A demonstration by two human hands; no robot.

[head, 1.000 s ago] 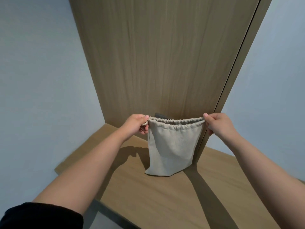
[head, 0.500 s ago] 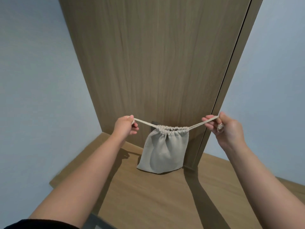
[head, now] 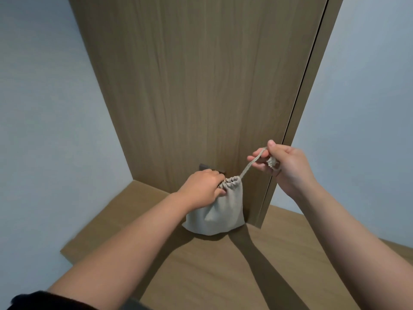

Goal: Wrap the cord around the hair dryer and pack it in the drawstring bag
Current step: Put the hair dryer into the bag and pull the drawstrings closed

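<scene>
A beige drawstring bag point(head: 220, 211) stands on the wooden shelf point(head: 201, 271), its mouth gathered shut into a tight ruffle. My left hand point(head: 202, 189) grips the gathered neck from the left. My right hand point(head: 283, 164) is up and to the right, pinching the drawstring point(head: 250, 165), which runs taut from the neck to my fingers; its frayed knotted end sticks out of my fist. The hair dryer and its cord are hidden; the bag bulges.
A tall wooden panel point(head: 201, 86) rises right behind the bag, with a dark small fitting point(head: 204, 167) at its base. Pale blue walls point(head: 44, 130) flank the panel on both sides. The shelf's left edge drops off near my left forearm.
The bag's mouth went from wide open to cinched shut. My left hand let go of its string and moved in to grip the neck; my right hand keeps pulling its string up and right.
</scene>
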